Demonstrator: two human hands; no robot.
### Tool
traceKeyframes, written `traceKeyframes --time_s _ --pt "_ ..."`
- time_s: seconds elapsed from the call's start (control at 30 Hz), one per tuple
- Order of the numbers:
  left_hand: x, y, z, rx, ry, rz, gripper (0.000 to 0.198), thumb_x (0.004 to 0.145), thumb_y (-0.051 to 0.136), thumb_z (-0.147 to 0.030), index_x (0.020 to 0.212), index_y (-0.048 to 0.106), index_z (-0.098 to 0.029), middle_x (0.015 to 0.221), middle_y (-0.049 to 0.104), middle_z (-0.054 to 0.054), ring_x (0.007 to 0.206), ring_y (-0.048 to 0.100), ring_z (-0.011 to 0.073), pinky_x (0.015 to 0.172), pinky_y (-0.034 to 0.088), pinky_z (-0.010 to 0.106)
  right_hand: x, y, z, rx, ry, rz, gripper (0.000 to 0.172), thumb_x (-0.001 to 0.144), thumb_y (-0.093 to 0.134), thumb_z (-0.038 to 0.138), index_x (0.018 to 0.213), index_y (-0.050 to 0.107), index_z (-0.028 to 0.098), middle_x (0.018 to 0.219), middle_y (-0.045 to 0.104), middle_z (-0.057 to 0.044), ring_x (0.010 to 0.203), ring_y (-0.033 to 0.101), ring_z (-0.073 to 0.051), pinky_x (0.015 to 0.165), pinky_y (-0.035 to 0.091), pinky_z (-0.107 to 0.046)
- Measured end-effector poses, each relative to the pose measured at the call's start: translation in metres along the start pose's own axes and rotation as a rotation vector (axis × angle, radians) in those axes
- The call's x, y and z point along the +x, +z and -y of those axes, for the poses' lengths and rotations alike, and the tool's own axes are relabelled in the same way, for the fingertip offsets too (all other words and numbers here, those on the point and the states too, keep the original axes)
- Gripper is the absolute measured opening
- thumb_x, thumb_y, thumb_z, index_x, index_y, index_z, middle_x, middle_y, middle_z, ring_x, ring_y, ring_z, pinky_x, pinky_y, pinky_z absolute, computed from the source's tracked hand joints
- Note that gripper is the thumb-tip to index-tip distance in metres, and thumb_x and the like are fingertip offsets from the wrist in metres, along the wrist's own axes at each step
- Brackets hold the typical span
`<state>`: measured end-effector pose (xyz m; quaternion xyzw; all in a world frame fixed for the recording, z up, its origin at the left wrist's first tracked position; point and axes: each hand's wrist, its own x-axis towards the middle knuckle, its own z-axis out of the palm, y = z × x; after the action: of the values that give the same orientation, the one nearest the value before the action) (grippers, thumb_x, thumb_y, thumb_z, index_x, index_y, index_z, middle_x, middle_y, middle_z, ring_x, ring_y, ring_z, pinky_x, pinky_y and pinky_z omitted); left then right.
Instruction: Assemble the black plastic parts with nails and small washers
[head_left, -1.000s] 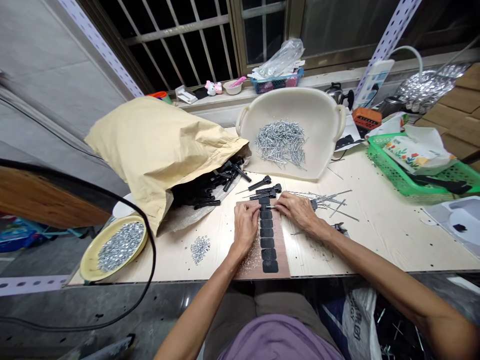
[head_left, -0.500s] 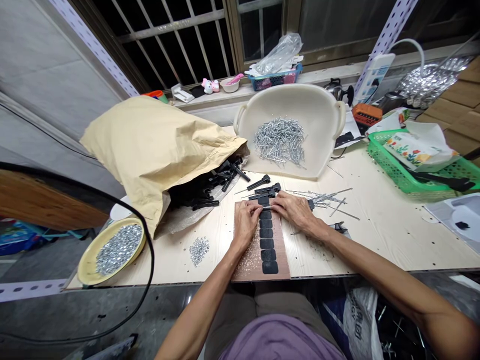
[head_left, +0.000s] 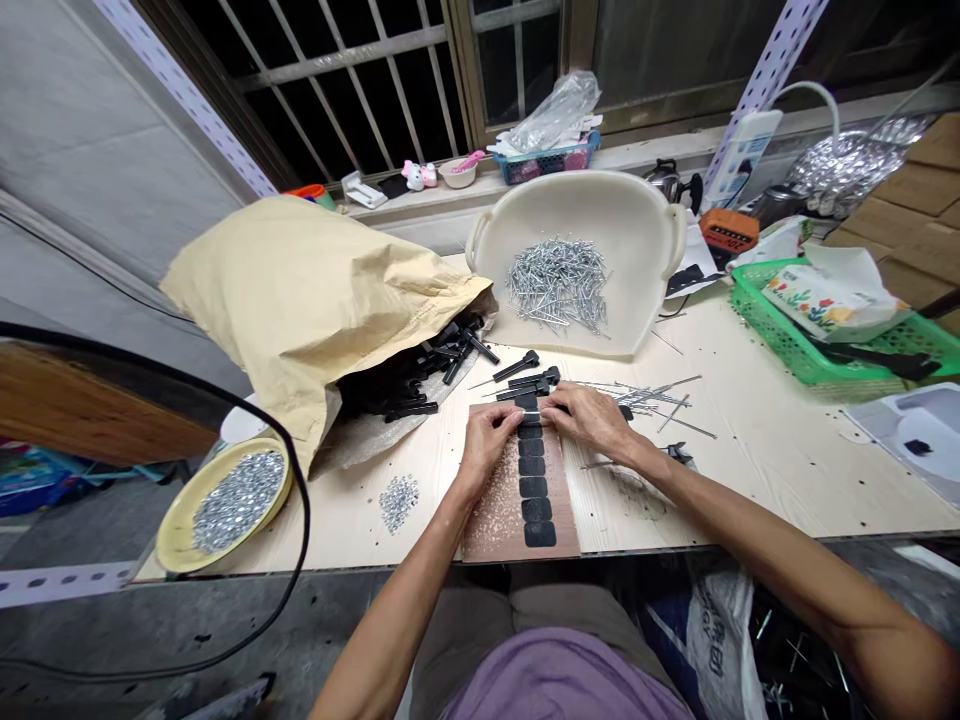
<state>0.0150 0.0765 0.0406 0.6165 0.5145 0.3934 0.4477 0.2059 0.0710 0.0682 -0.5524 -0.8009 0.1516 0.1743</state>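
Observation:
My left hand (head_left: 487, 437) and my right hand (head_left: 586, 412) meet over a brown board (head_left: 495, 510). Their fingertips pinch opposite ends of a thin silvery piece (head_left: 531, 412), mostly covered by the fingers. It lies across the upper end of a column of black rounded pads (head_left: 533, 487) on the board. Pale crumbs are scattered over the board's left side. Just beyond the hands lie several black plastic parts (head_left: 534, 381), at least one with a thin metal rod sticking out. Long thin metal rods (head_left: 652, 395) lie loosely to the right of my right hand.
A paper sack (head_left: 322, 290) spills black parts at the left. Behind the hands stands a cream basin (head_left: 637, 230) of metal pins. A yellow bowl (head_left: 171, 520) and a small pile (head_left: 398, 500) hold tiny shiny pieces. Pliers (head_left: 679, 455) and a green basket (head_left: 795, 350) are at right.
The view has shifted slightly. Both hands stay at the upper end of the pad column, and the silvery piece between the fingertips now shows brighter.

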Motion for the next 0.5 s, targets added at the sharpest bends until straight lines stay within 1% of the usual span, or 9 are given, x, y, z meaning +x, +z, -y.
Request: traceKeyframes --time_s 0.07,0.13,0.23,0.3,0.4,0.5 --pt "-0.003 0.001 -0.002 -0.052 -0.065 0.02 0.027 0.075 0.063 -0.04 0.073 0.07 -0.013 0.069 0.065 0.002 0.061 0.055 0.0126 0.057 0.04 0.023 -0.005 -0.004 0.005 -0.037 -0.005 -0.026 0.023 0.091 0.046 0.033 0.084 0.064 0.023 0.086 0.058 0.0 0.074 0.052 -0.012 0.054 0.025 -0.022" --pt "-0.005 0.003 -0.003 -0.104 -0.138 0.035 0.031 0.074 0.064 -0.043 0.069 0.067 -0.013 0.058 0.059 -0.001 0.049 0.048 0.0084 0.047 0.034 0.02 -0.011 -0.008 0.01 -0.082 -0.02 -0.05 0.023 0.092 0.044 0.034 0.084 0.063 0.023 0.085 0.058 0.0 0.071 0.052 -0.011 0.052 0.023 -0.022" --pt "-0.008 0.005 -0.005 -0.215 -0.243 0.064 0.035 0.071 0.066 -0.046 0.066 0.064 -0.012 0.051 0.053 -0.003 0.039 0.04 0.0047 0.04 0.029 0.018 -0.02 -0.012 0.018 -0.16 -0.039 -0.09 0.022 0.093 0.044 0.034 0.084 0.061 0.022 0.085 0.058 0.0 0.068 0.052 -0.011 0.051 0.023 -0.023" --pt "-0.009 0.007 -0.007 -0.317 -0.301 0.073 0.036 0.068 0.069 -0.047 0.064 0.062 -0.011 0.05 0.052 -0.003 0.038 0.039 0.0035 0.038 0.029 0.017 -0.024 -0.011 0.023 -0.212 -0.051 -0.137 0.023 0.093 0.043 0.033 0.084 0.06 0.021 0.085 0.058 -0.001 0.069 0.052 -0.011 0.053 0.025 -0.024" --pt "-0.012 0.01 -0.012 -0.505 -0.353 0.061 0.038 0.061 0.076 -0.045 0.063 0.061 -0.011 0.051 0.053 -0.003 0.039 0.039 0.0023 0.038 0.03 0.016 -0.03 -0.008 0.03 -0.284 -0.069 -0.231 0.027 0.095 0.039 0.03 0.083 0.06 0.019 0.085 0.06 -0.002 0.075 0.053 -0.013 0.06 0.029 -0.025" --pt "-0.015 0.011 -0.016 -0.642 -0.372 0.044 0.039 0.055 0.081 -0.042 0.066 0.061 -0.01 0.056 0.056 -0.001 0.042 0.041 0.0016 0.038 0.032 0.014 -0.032 -0.005 0.032 -0.267 -0.057 -0.254 0.029 0.096 0.037 0.03 0.084 0.061 0.019 0.087 0.06 -0.003 0.076 0.054 -0.013 0.061 0.03 -0.025"
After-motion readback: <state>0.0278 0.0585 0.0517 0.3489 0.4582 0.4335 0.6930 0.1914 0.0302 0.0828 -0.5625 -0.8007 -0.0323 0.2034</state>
